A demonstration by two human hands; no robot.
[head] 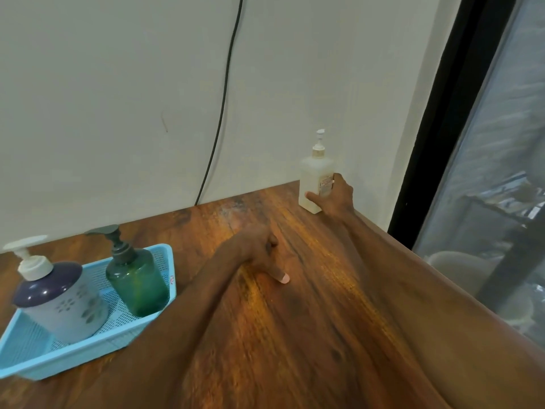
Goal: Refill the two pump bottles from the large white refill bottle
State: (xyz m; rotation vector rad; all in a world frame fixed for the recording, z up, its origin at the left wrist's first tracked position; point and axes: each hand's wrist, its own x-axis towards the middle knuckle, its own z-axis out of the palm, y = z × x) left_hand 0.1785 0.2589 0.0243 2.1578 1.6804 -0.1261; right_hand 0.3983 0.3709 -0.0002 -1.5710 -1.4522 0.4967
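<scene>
Large white refill bottle point(314, 178): stands upright at the far right corner of the wooden table point(309, 314), close to the wall. Right hand point(336, 197): grips its lower body, thumb across the front, fingers curled round the right side. Left hand point(259, 252): rests mid-table, fingers loosely curled, holding nothing. Near left, in a light-blue mesh basket point(26, 358): green pump bottle point(138, 278) and purple-topped white pump bottle point(62, 302), both upright. Behind, hanging down the wall: black cable point(224, 98).

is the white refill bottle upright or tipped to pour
Upright. The white refill bottle stands with its base on the wooden table, pump on top, while the right hand grips its lower part.
</scene>
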